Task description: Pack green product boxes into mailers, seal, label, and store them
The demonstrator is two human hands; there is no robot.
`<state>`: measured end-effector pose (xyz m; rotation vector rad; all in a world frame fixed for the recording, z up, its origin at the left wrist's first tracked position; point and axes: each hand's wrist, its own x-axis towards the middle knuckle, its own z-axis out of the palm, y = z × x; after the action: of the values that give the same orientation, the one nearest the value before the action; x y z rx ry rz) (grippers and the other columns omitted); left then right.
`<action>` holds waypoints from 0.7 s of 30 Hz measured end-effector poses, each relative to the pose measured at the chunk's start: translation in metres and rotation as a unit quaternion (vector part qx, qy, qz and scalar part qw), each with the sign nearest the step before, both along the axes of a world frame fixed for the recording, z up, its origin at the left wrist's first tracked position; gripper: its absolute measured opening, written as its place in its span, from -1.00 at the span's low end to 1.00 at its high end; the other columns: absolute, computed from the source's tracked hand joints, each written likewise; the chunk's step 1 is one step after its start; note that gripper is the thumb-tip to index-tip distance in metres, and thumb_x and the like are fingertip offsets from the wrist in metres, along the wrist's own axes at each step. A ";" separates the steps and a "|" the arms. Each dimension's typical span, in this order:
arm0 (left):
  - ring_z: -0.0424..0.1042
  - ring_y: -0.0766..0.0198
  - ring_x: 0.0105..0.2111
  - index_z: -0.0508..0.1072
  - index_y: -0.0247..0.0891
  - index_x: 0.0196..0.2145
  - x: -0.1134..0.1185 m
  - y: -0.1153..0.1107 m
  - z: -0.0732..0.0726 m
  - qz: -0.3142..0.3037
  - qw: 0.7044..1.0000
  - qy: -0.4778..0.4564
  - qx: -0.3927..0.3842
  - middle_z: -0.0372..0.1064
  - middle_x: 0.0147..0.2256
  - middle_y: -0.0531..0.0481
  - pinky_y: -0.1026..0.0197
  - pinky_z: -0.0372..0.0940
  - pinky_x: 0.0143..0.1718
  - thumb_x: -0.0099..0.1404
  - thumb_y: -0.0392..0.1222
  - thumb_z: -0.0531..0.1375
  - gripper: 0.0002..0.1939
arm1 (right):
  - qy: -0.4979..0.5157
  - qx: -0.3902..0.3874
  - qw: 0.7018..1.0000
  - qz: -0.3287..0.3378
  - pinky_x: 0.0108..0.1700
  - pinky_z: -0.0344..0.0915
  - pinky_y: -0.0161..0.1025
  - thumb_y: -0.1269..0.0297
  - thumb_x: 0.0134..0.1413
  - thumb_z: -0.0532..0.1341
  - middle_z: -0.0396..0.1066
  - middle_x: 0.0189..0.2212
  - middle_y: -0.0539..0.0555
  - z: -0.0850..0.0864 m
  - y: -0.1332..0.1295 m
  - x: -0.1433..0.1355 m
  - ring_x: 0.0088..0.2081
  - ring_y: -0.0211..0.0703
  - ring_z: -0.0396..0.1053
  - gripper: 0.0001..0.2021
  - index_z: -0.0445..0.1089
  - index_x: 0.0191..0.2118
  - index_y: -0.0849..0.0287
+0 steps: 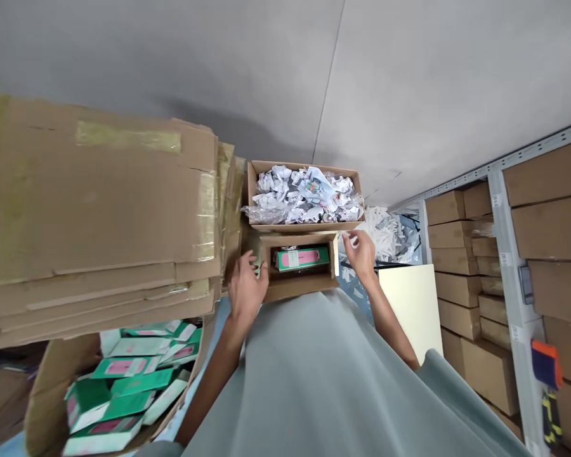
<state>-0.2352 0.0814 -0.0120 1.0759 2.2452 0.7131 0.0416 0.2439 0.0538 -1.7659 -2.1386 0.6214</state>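
Observation:
Close in front of my body is a small open cardboard box (299, 294), its flaps folded out. Inside it lies a green and pink carton (304, 258). My left hand (248, 285) is beside the box's left edge, fingers curved and apart, holding nothing that I can see. On the other side, my right hand (360, 254) is just right of the box, thumb and fingers bent with a gap between them and nothing visible in them. Directly behind stands a larger box (304, 226) full of crumpled paper (285, 193) and clear plastic.
Flattened cardboard (99, 203) is stacked high on the left. Below it, a big carton (47, 393) holds several green and pink boxes (140, 381). Shelving (504, 254) with brown boxes lines the right side. White paper shreds (383, 235) lie behind a cream panel (409, 311).

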 end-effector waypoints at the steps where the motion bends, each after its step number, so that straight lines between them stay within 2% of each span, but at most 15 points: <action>1: 0.62 -0.06 -0.04 0.36 -0.27 0.36 0.003 0.005 0.003 0.012 1.000 -0.002 0.005 0.57 0.14 -0.33 -0.03 0.47 0.01 0.49 -0.08 0.16 -0.45 | 0.014 0.022 0.999 0.032 0.09 0.45 -0.12 0.00 0.60 0.17 0.63 -0.06 0.21 0.006 0.022 -0.013 -0.07 0.03 0.54 -0.64 0.59 0.06 0.15; 3: 0.62 -0.06 0.04 0.29 -0.25 0.45 0.008 0.014 0.008 0.033 0.999 -0.003 0.011 0.54 0.20 -0.34 -0.04 0.48 0.07 0.50 -0.14 0.15 -0.38 | 0.024 0.052 0.995 0.087 0.26 0.41 -0.03 0.01 0.60 0.21 0.59 0.10 0.27 0.012 0.071 -0.042 0.15 0.12 0.51 -0.65 0.56 0.18 0.15; 6: 0.62 -0.07 0.09 0.27 -0.26 0.49 0.010 0.022 0.015 0.045 0.999 -0.001 0.011 0.51 0.26 -0.36 -0.06 0.49 0.13 0.50 -0.21 0.13 -0.35 | -0.010 0.037 0.990 0.133 0.37 0.34 0.10 -0.01 0.53 0.32 0.55 0.22 0.36 0.005 0.135 -0.085 0.28 0.25 0.42 -0.52 0.50 0.30 0.23; 9: 0.63 -0.10 0.09 0.29 -0.27 0.48 0.009 0.021 0.017 0.044 0.999 0.000 0.006 0.50 0.26 -0.37 -0.09 0.48 0.17 0.50 -0.19 0.13 -0.36 | -0.056 -0.009 0.985 0.164 0.37 0.33 0.18 -0.05 0.37 0.48 0.59 0.17 0.41 -0.010 0.166 -0.110 0.27 0.32 0.41 -0.33 0.46 0.36 0.33; 10: 0.63 -0.11 0.09 0.30 -0.27 0.48 0.008 0.020 0.016 0.045 0.999 -0.001 0.004 0.50 0.26 -0.37 -0.10 0.48 0.18 0.51 -0.18 0.13 -0.37 | -0.070 -0.018 0.982 0.174 0.37 0.33 0.19 -0.03 0.37 0.49 0.61 0.16 0.40 -0.014 0.169 -0.114 0.26 0.31 0.41 -0.35 0.47 0.35 0.32; 12: 0.63 -0.13 0.10 0.32 -0.26 0.47 0.008 0.016 0.016 0.045 0.999 -0.003 -0.001 0.49 0.25 -0.38 -0.11 0.48 0.20 0.51 -0.16 0.13 -0.38 | -0.091 -0.019 0.978 0.186 0.39 0.29 0.19 0.03 0.43 0.45 0.63 0.14 0.37 -0.016 0.165 -0.115 0.25 0.29 0.41 -0.51 0.55 0.26 0.28; 15: 0.59 -0.19 0.18 0.35 -0.31 0.45 0.011 0.014 0.023 0.042 0.999 0.001 -0.006 0.48 0.23 -0.42 -0.16 0.45 0.27 0.51 -0.14 0.13 -0.39 | -0.093 -0.004 0.977 0.190 0.40 0.25 0.22 0.08 0.56 0.32 0.65 0.08 0.33 -0.003 0.150 -0.106 0.23 0.26 0.41 -0.69 0.63 0.11 0.23; 17: 0.51 -0.21 0.30 0.37 -0.31 0.44 0.015 0.018 0.039 0.038 0.999 0.014 0.023 0.46 0.26 -0.43 -0.18 0.37 0.38 0.54 -0.11 0.13 -0.41 | -0.067 0.012 0.981 0.180 0.38 0.27 0.20 0.07 0.60 0.27 0.64 0.06 0.30 0.014 0.135 -0.096 0.21 0.25 0.41 -0.69 0.64 0.09 0.20; 19: 0.36 -0.21 0.45 0.33 -0.25 0.47 0.022 0.026 0.063 0.017 0.996 0.031 0.077 0.38 0.36 -0.41 -0.20 0.25 0.50 0.57 -0.04 0.16 -0.40 | -0.017 0.025 0.986 0.166 0.33 0.33 0.13 0.03 0.61 0.25 0.64 0.04 0.27 0.035 0.114 -0.084 0.16 0.21 0.44 -0.67 0.64 0.08 0.16; 21: 0.15 -0.26 0.57 0.27 -0.14 0.53 0.029 0.035 0.091 -0.036 0.991 0.040 0.124 0.23 0.50 -0.35 -0.28 0.14 0.56 0.54 0.05 0.29 -0.29 | 0.050 0.006 0.984 0.172 0.21 0.41 0.02 -0.03 0.60 0.24 0.66 -0.04 0.20 0.055 0.083 -0.072 0.05 0.14 0.47 -0.64 0.66 0.01 0.13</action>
<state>-0.2061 0.1162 0.0789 1.3189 2.2124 0.9522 -0.0306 0.3269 0.1083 -1.3355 -2.3871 0.7599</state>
